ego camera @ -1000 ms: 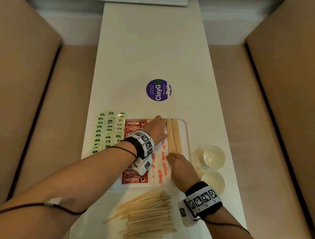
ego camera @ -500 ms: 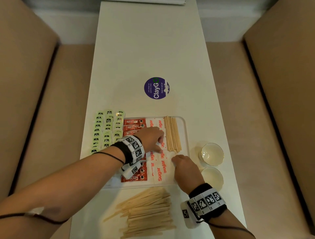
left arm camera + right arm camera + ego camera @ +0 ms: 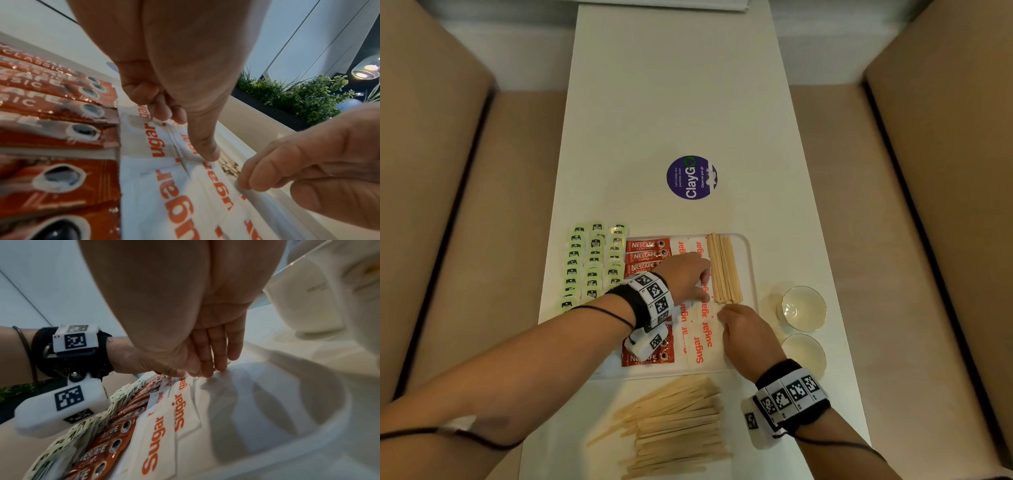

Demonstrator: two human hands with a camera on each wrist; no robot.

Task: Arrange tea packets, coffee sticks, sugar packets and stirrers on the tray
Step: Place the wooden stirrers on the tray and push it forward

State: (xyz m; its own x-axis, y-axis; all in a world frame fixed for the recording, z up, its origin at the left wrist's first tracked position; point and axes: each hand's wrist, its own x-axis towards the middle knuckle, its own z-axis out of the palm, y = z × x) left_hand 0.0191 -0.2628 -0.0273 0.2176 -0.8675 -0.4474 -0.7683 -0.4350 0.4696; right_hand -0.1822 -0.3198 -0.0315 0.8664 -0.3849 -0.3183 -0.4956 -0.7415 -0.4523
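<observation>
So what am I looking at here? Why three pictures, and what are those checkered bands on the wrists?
No machine here: a person works with bare hands. The patterned bands carry small cameras. One picture comes from a head camera looking down; the other two look along each hand.

On the white table sits a tray with red coffee sticks, white sugar packets and a neat row of wooden stirrers. Green tea packets lie left of it, loose stirrers in front, two small cups to the right.

The left hand presses its thumb on a sugar packet; the right hand touches the packets with straight fingers. Neither lifts anything.
</observation>
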